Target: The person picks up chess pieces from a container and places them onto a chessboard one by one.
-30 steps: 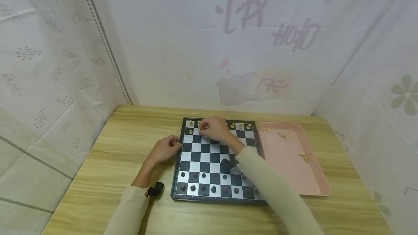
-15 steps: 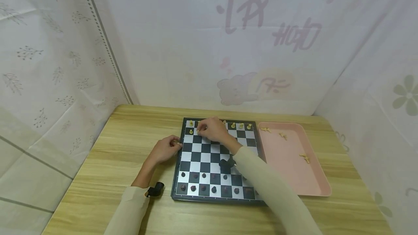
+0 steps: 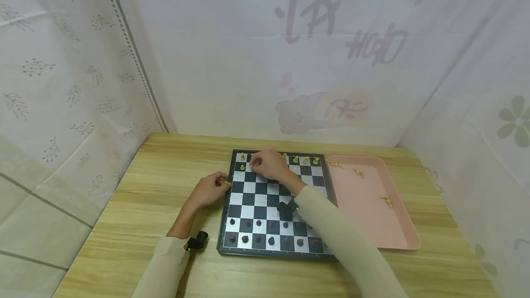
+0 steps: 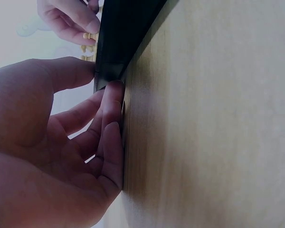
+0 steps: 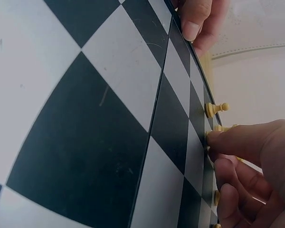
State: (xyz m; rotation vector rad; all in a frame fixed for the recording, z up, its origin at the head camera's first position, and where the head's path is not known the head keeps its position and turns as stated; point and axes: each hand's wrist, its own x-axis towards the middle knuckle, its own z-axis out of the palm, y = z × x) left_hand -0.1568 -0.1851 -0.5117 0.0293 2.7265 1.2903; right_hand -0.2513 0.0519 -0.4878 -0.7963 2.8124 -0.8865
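My right hand [image 3: 271, 164] reaches over the far left of a black-and-white chessboard [image 3: 261, 188]. Its thumb and fingertips pinch a small yellow pawn [image 3: 251, 166] at the second row from the far edge, mostly hidden by the fingers. Just left of it stands another yellow pawn [image 5: 217, 108], upright. At the board's left side, my left hand [image 3: 208, 189] grips the edge; in the left wrist view its thumb lies on the top rim and the fingers curl against the side near the table. Several yellow pieces line the far row, partly hidden behind the right hand.
A pink tray [image 3: 364, 206] to the right of the board holds several yellow pieces lying down. Dark red pieces [image 3: 271, 240] stand in the two near rows, some covered by the right sleeve [image 3: 348, 238]. The wooden table [image 3: 178, 155] meets patterned cloth behind and at both sides.
Over the first half second the right hand shifted slightly left and stays at the same square. The left hand keeps its place at the board's edge.
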